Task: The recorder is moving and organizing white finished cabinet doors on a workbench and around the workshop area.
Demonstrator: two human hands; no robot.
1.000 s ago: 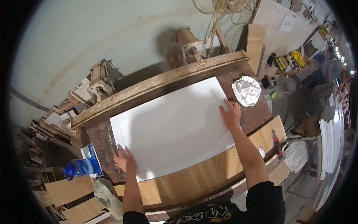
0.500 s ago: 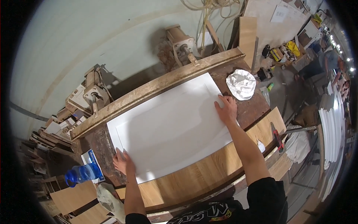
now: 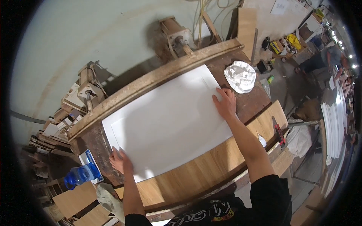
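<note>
A large white panel (image 3: 169,120) lies flat, with a thin rectangular outline faintly showing near its short ends. My left hand (image 3: 121,161) is at its left short edge, near the front corner, fingers bent along the edge. At the opposite short edge, my right hand (image 3: 227,103) has its thumb on the top face and its fingers at the rim. Both hands are closed on the panel's edges; the undersides of the fingers are hidden. Beneath the panel are a brown worktable (image 3: 252,101) and, along the front, a wood-grain board (image 3: 181,180).
A dusty beam (image 3: 151,84) with two cylinders behind it borders the far side. Crumpled silvery material (image 3: 240,77) sits at right; a red utility knife (image 3: 279,133) and small white bottle (image 3: 262,141) lie nearer. A blue bottle (image 3: 81,175) is at left. Another person (image 3: 328,60) stands far right.
The whole scene, panel and hands included, has shifted slightly up and left in view. Both hands keep their places at the panel's edges.
</note>
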